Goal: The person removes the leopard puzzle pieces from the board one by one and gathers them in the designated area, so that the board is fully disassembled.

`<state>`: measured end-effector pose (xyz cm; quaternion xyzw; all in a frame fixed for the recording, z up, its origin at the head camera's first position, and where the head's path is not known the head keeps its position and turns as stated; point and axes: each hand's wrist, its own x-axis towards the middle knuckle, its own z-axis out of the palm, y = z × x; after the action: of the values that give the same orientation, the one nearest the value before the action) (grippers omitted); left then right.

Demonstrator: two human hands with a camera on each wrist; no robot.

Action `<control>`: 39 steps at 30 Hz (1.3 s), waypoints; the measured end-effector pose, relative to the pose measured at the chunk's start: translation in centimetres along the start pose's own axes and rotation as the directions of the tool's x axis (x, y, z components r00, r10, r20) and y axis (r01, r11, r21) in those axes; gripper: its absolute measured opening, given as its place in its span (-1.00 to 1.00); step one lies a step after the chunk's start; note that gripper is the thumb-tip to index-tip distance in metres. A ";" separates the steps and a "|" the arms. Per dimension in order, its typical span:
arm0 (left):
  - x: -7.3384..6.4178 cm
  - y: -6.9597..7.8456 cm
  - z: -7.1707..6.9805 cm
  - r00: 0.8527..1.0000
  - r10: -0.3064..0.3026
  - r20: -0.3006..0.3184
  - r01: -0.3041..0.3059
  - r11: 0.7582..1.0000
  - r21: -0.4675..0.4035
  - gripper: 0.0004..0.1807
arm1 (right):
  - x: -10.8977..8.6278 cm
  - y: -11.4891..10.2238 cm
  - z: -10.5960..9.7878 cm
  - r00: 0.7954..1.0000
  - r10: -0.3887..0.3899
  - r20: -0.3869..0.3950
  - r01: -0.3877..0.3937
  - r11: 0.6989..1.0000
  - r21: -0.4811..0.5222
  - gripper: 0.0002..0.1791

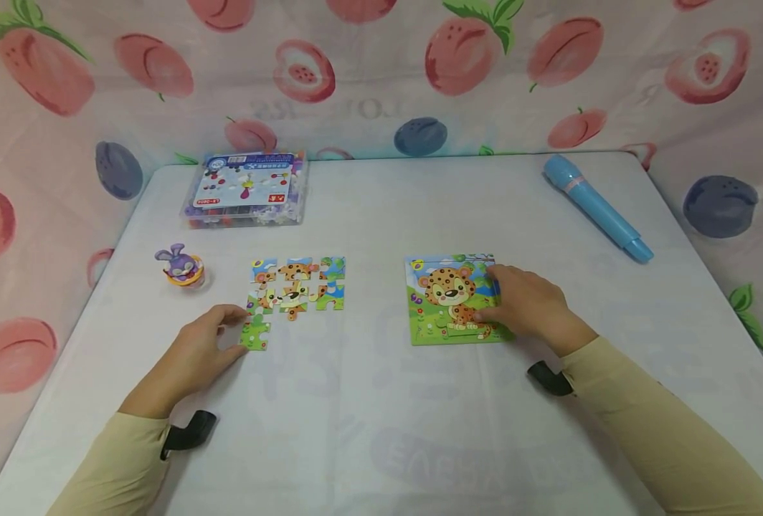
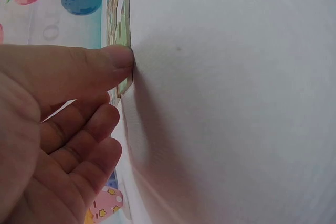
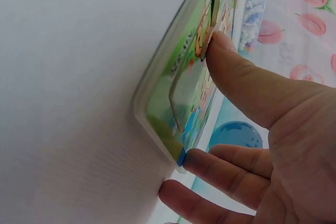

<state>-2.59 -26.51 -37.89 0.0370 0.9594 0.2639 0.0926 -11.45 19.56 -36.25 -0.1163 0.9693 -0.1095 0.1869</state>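
Observation:
A group of loose jigsaw pieces with a spotted cub picture lies left of centre. At its lower left corner my left hand pinches a green jigsaw piece between thumb and forefinger; the left wrist view shows the thumb against the piece's edge, the forefinger mostly hidden. To the right lies a square puzzle board with the cub picture. My right hand holds its right side, thumb over its face and fingers by its edge.
A clear plastic box with small colourful parts stands at the back left. Nearer sits a small cup with a purple rabbit figure. A blue microphone-shaped object lies at the back right. A fruit-print cloth hangs behind the white tabletop.

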 end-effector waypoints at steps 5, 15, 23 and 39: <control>0.0 0.3 -0.1 1.000 0.014 -0.004 -0.014 1.000 0.002 -0.41 | 0.0 0.0 0.0 1.000 -0.002 0.000 0.002 1.000 -0.002 -0.04; 1.2 2.8 -0.2 0.997 0.081 0.010 -0.081 0.996 -0.026 -0.39 | 0.1 0.2 0.0 1.000 0.003 0.003 -0.003 1.000 0.005 -0.02; 2.9 5.7 1.0 0.978 0.201 0.053 -0.198 0.979 -0.059 -0.39 | 0.2 0.3 -0.1 1.000 0.000 0.002 0.000 1.000 0.009 -0.04; 6.6 11.6 3.7 0.914 0.377 0.152 -0.365 0.926 -0.102 -0.37 | -0.1 1.1 -0.3 0.997 -0.070 0.020 0.069 0.996 0.052 -0.01</control>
<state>-8.07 -13.90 -36.15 0.2372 0.9136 0.3065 0.1232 -11.66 20.64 -36.24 -0.1461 0.9595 -0.1393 0.1963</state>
